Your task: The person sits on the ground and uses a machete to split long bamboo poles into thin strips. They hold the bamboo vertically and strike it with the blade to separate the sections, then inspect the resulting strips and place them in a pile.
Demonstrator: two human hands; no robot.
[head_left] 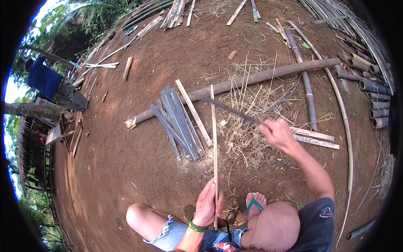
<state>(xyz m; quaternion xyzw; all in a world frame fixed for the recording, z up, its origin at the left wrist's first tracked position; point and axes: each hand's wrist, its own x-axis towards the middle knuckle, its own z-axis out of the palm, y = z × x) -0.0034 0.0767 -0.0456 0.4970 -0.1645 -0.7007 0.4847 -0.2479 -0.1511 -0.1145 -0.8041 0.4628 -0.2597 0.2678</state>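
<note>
My left hand [205,202] is closed round the lower part of a long, thin bamboo strip [215,143], which points away from me. In my right hand [278,135] is a knife with a long dark blade [236,111]; the fingers wrap its handle and hide it. The blade reaches left to the strip's upper end and crosses over or beside it; whether they touch I cannot tell. Just left of the strip, several dark split bamboo slats [180,126] and a pale slat [194,112] lean on a brown pole [247,80]. Curled bamboo shavings [252,143] are heaped under the blade.
Pale slats [315,137] lie right of the shavings. A dark bamboo pole [308,90] and a long thin one [343,113] lie farther right, near stacked bamboo tubes [377,104]. Another person [52,86] stands at the far left. My sandalled foot [254,205] is near the shavings.
</note>
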